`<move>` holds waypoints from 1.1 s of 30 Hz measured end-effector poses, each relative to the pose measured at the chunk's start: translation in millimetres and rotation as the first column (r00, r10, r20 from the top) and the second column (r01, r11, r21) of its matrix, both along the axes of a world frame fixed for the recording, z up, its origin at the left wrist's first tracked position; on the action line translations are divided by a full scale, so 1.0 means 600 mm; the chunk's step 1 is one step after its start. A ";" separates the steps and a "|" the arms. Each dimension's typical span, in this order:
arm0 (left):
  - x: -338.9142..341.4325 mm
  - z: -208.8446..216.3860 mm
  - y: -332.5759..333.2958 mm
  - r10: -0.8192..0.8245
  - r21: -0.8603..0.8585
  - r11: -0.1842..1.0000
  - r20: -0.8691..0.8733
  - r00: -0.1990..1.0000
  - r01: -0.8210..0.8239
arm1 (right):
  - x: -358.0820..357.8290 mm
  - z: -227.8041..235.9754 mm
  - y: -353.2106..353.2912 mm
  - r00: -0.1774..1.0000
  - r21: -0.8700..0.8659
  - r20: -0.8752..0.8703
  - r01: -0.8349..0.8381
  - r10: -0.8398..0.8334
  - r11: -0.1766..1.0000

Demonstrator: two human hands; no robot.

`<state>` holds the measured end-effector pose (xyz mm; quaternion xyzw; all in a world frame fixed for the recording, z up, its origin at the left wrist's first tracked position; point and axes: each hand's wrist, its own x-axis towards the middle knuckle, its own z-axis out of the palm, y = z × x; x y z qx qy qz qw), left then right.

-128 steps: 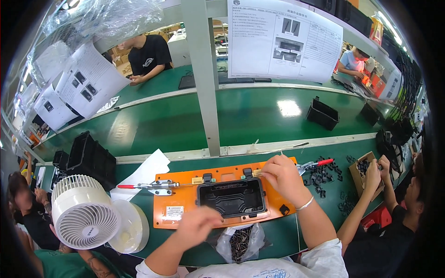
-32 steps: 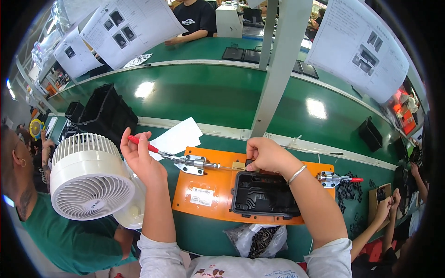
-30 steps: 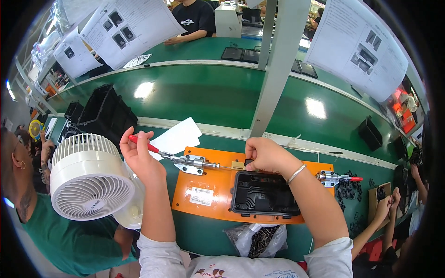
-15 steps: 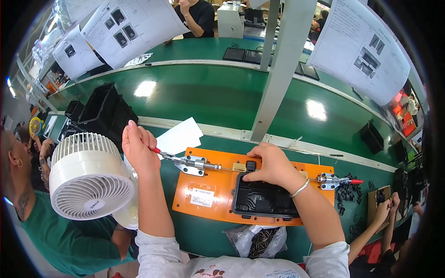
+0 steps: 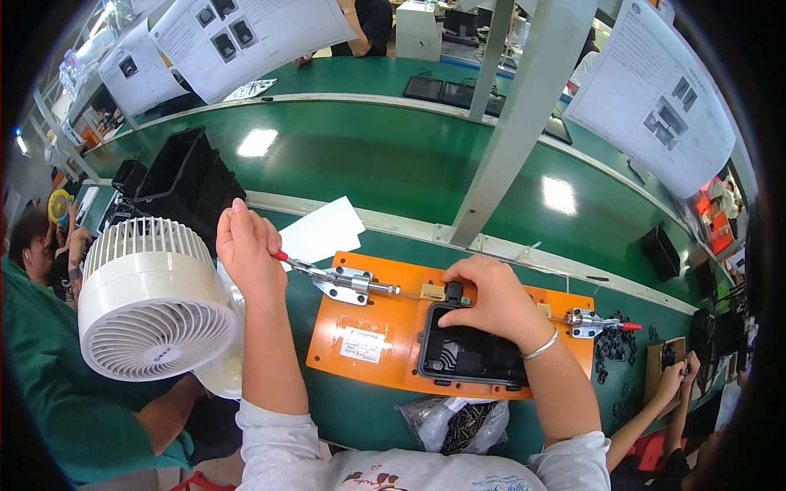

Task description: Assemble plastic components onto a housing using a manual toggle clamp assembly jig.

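Note:
My left hand [image 5: 250, 245] is closed round the red handle of a metal toggle clamp [image 5: 352, 284], bolted to the left part of an orange fixture plate [image 5: 393, 327]. The clamp's rod points right, toward a small tan block [image 5: 431, 291]. On the plate lies a black plastic housing [image 5: 471, 362], its recessed inside partly in sight. My right hand [image 5: 495, 303] grips the housing's far left edge, thumb over the rim and fingers beyond a small black block [image 5: 453, 293]. Part of the housing is hidden beneath this hand. A second red-handled toggle clamp [image 5: 585, 322] sits at the plate's right end.
A white fan [image 5: 155, 303] stands beside my left forearm, near black bins [image 5: 184, 180]. A plastic bag of screws [image 5: 458, 424] lies before the plate. White paper [image 5: 323, 233], a metal post [image 5: 508, 131] and small black parts [image 5: 614, 348] surround it. Co-workers sit on both sides.
The view has shifted slightly. Both hands keep their holds, and the right thumb sits a little further over the rim. More of the housing's inside shows. The person at left has shifted.

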<state>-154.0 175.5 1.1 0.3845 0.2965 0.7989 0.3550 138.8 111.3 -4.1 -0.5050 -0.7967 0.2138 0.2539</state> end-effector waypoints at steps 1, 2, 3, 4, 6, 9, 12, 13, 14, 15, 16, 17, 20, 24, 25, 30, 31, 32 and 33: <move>0.001 0.000 0.000 0.000 -0.002 1.000 0.001 1.000 0.000 | -0.004 0.000 -0.003 0.997 0.069 0.073 0.004 -0.009 0.998; 0.002 0.002 -0.001 0.013 -0.014 1.000 0.003 1.000 -0.013 | -0.006 0.002 -0.004 0.997 0.067 0.074 0.004 -0.009 0.998; 0.003 0.004 -0.002 0.026 -0.026 0.999 0.002 1.000 -0.026 | -0.009 0.003 -0.004 0.996 0.013 0.076 0.049 -0.050 0.999; 0.005 0.007 -0.003 0.025 -0.027 0.999 0.001 1.000 -0.025 | -0.011 0.003 -0.004 0.993 -0.041 0.081 0.094 -0.091 0.995; 0.016 0.013 -0.010 0.048 -0.061 0.997 -0.108 0.993 -0.055 | -0.013 -0.001 -0.004 0.993 0.018 0.076 0.088 -0.090 0.996; 0.103 -0.024 -0.026 0.175 0.090 0.984 -0.675 0.717 -0.155 | -0.008 -0.012 -0.004 0.992 0.069 0.070 0.097 -0.102 0.993; 0.147 -0.024 -0.054 0.276 0.280 0.959 -0.907 0.318 -0.035 | -0.009 -0.009 -0.006 0.993 0.098 0.061 0.097 -0.103 0.991; 0.148 -0.021 -0.055 0.276 0.279 0.960 -0.907 0.318 -0.037 | -0.008 -0.011 -0.007 0.992 0.118 0.066 0.101 -0.109 0.988; 0.148 -0.019 -0.055 0.244 0.250 0.968 -0.920 0.306 -0.019 | -0.006 -0.013 -0.006 0.992 0.117 0.068 0.099 -0.107 0.988; 0.144 -0.016 -0.056 0.213 0.222 0.975 -0.934 0.287 -0.003 | -0.006 -0.013 -0.004 0.994 0.060 0.043 0.101 -0.104 0.993; 0.140 -0.017 -0.056 0.214 0.221 0.975 -0.935 0.282 -0.006 | -0.006 -0.014 -0.003 0.995 0.002 0.019 0.101 -0.101 0.995; 0.135 -0.021 -0.055 0.179 0.183 0.983 -0.918 0.355 -0.020 | -0.006 -0.016 -0.003 0.995 0.000 0.016 0.097 -0.097 0.995; 0.107 -0.002 -0.051 0.024 -0.007 0.999 -0.715 0.699 -0.042 | -0.002 -0.011 -0.002 0.995 -0.017 0.010 0.096 -0.096 0.995; 0.043 0.014 -0.022 -0.072 -0.042 0.997 -0.266 0.961 0.063 | 0.000 -0.011 -0.002 0.996 -0.026 0.014 0.091 -0.091 0.995; 0.035 0.015 -0.019 -0.091 -0.013 0.996 -0.144 0.985 0.090 | 0.000 -0.010 -0.001 0.996 -0.026 0.022 0.090 -0.090 0.996; 0.025 0.015 -0.018 -0.088 0.004 0.996 -0.091 0.992 0.089 | -0.003 -0.008 0.000 0.997 -0.014 0.002 0.080 -0.080 0.997; 0.027 0.015 -0.018 -0.094 0.008 0.995 -0.090 0.991 0.095 | -0.003 -0.006 0.000 0.996 -0.015 -0.011 0.087 -0.087 0.996; 0.027 0.015 -0.018 -0.093 0.006 0.996 -0.086 0.992 0.094 | -0.004 -0.005 -0.001 0.996 -0.017 -0.007 0.085 -0.085 0.996; 0.027 0.014 -0.016 -0.096 0.009 0.995 -0.082 0.992 0.097 | -0.004 -0.003 -0.002 0.996 -0.015 0.006 0.088 -0.088 0.996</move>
